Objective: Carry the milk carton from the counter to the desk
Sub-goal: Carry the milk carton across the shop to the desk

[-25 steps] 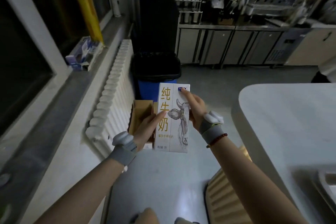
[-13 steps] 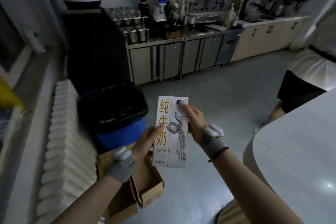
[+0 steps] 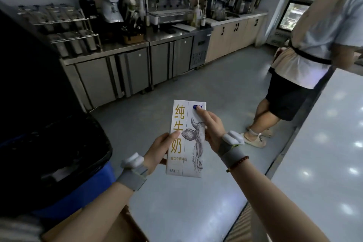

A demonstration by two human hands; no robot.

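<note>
Milk carton (image 3: 186,139) between both hands

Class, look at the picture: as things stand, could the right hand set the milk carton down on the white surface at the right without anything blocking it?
Probably yes. The right hand grips the milk carton beside the white surface, whose near part looks bare. The standing person is farther off, apart from that path.

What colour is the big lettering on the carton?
Golden yellow, on the white carton front; seen in the head view.
</note>
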